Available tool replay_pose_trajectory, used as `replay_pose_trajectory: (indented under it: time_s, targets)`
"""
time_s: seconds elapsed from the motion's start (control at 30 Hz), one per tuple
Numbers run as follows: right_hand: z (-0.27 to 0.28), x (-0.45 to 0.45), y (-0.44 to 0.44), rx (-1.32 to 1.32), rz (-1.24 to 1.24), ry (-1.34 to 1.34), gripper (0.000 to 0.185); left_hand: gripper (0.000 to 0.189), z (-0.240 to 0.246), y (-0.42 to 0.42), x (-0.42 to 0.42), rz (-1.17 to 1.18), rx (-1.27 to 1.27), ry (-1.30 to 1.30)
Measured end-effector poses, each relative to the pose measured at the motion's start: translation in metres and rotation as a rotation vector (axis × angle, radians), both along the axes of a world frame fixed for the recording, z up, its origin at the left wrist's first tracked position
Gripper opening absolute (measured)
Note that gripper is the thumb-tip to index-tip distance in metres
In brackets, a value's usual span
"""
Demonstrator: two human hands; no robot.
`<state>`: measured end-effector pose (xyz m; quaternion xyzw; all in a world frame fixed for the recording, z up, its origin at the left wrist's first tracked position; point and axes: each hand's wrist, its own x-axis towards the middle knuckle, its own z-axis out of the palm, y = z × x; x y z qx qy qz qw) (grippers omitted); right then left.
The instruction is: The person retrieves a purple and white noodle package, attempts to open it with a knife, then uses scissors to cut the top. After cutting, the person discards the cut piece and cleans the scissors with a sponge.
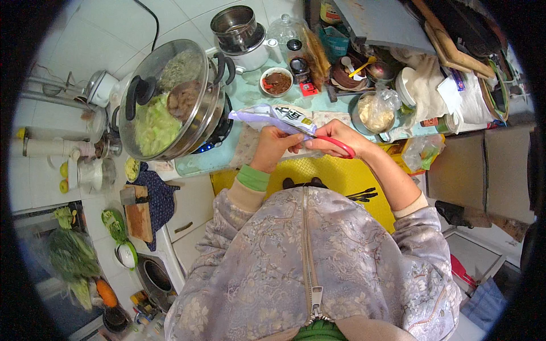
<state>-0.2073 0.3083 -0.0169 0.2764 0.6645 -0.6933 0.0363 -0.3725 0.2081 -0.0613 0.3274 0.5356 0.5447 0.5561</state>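
Observation:
My left hand (275,147) pinches the near edge of a white and lilac plastic packet (273,117) that bears printed writing. Red-handled scissors (339,145) are in my right hand (339,138), their blades lying along the packet's right part, close to my left fingertips. Whether the blades have cut into the plastic cannot be told. Behind the packet stands a small white bowl (277,82) of dark brown paste with some red in it. To the left, a large steamer pot (170,102) with a glass lid holds pale green vegetables, a brown food and a greyish-green food.
The pot stands on a lit cooker (213,138). Jars (299,68) and a small white pot (247,55) line the back. At right is a metal bowl (373,113) of pale dough-like food. A cleaver (132,196) rests on a cutting board (140,219) at left.

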Motion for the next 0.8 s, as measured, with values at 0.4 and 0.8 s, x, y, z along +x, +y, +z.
replay_pose_trajectory:
  time_s: [0.4,0.8]
  targets:
    - [-0.007,-0.002,-0.002,0.003,-0.019,0.044,0.039,0.021,0.015,-0.007,-0.005,0.17,-0.111,-0.051]
    - [-0.001,-0.003,-0.002,-0.147,-0.03,0.013,0.037,0.023,-0.014,-0.002,-0.008,0.204,0.057,-0.061]
